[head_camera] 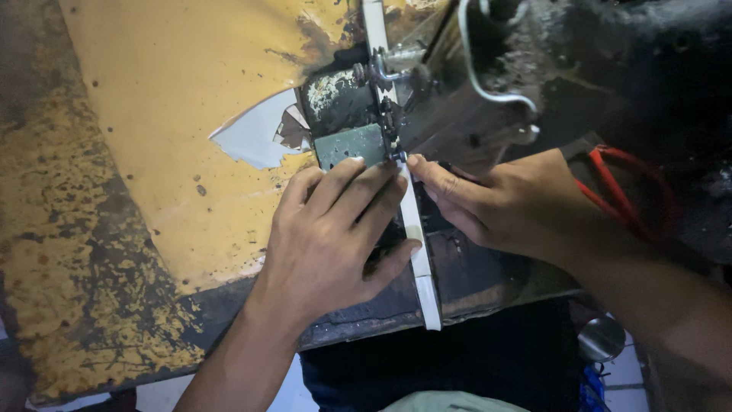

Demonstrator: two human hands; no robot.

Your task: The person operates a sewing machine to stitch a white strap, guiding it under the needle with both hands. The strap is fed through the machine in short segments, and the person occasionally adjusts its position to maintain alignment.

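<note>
White strap (415,229) runs straight under the sewing machine's presser foot (393,149), from the top edge of view down past the front edge of the table (137,152).

Status:
- Strap is threaded through the foot area. One stretch lies behind the foot toward the top of frame, a longer stretch lies in front of it, hanging just over the table's front edge.
- Judging by that, work on the strap is somewhere mid-length: part has passed the foot, the near part has not. Cannot tell whether a seam sits on either stretch; stitches too small to see.
- Needle position not readable, dark and cluttered there.

Hands:
- Left hand (335,236) lies flat, fingers spread and extended, pressing down on the machine bed just left of the strap; thumb rests against the strap's left edge. Not clenched, not gripping anything.
- Right hand (496,206) comes in from the right, fingertips pinched down on the strap's right edge just beside the foot, steering it.

Around:
- Tabletop is yellow, paint heavily worn, with one chipped patch showing pale underlayer left of the metal plate (351,145).
- Red-handled tool (618,191), probably scissors, sits behind the right wrist, untouched.
- White wire (488,69) loops over the dark machine body (610,69).
</note>
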